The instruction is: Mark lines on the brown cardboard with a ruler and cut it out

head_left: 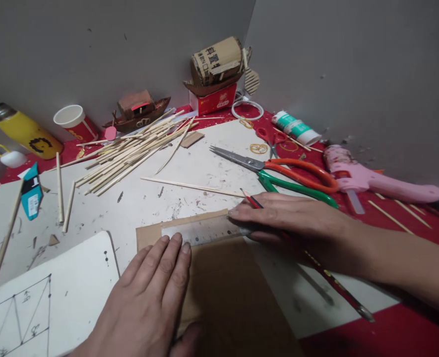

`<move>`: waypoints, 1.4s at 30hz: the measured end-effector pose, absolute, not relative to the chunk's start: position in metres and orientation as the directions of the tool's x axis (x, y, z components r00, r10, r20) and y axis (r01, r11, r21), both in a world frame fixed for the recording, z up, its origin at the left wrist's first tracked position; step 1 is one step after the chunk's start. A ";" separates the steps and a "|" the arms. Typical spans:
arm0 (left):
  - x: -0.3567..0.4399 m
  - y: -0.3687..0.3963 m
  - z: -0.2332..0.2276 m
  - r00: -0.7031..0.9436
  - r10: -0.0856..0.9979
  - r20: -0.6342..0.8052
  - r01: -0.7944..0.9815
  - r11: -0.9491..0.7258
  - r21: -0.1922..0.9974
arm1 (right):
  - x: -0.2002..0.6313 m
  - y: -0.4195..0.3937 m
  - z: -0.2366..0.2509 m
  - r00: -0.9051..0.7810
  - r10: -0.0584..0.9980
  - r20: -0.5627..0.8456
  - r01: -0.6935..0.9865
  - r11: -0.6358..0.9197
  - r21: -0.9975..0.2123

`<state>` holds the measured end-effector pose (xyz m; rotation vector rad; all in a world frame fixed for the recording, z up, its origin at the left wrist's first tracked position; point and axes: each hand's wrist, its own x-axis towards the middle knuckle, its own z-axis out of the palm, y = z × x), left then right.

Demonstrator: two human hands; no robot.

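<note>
A sheet of brown cardboard (234, 292) lies in front of me, with a clear ruler (208, 230) across its far edge. My left hand (148, 292) rests flat on the cardboard, fingers extended and their tips at the ruler's near left side. A dark red pencil (329, 278) runs under my right hand (297, 220), held in it; its sharpened tip pokes out past the fingers and its blunt end sticks out toward the lower right. The right fingertips touch the ruler's right end. Part of the pencil is hidden by the palm.
Orange-and-green-handled scissors (256, 163) and a pink glue gun (371, 178) lie beyond my right hand. Wooden sticks (130, 153) are piled farther back. A notebook (74, 282) with a drawn diagram is at left. Model boats (141, 111), a paper cup (76, 124) and a yellow bottle (29, 134) stand behind.
</note>
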<state>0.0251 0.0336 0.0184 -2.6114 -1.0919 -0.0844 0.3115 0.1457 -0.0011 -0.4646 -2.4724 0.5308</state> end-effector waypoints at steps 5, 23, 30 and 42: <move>0.025 0.031 0.017 0.667 0.717 0.203 0.744 -0.628 -0.228 | 0.312 0.145 -0.001 -0.775 0.443 0.451 0.229 0.862 -0.453; 0.029 0.040 0.024 0.696 0.694 0.183 0.717 -0.657 -0.233 | 0.311 0.147 0.004 -0.793 0.449 0.412 0.266 0.864 -0.428; 0.028 0.041 0.025 0.702 0.691 0.173 0.711 -0.664 -0.231 | 0.310 0.146 0.001 -0.778 0.454 0.435 0.264 0.864 -0.429; 0.031 0.038 0.029 0.699 0.704 0.124 0.712 -0.668 -0.219 | 0.310 0.142 0.004 -0.784 0.457 0.420 0.260 0.856 -0.447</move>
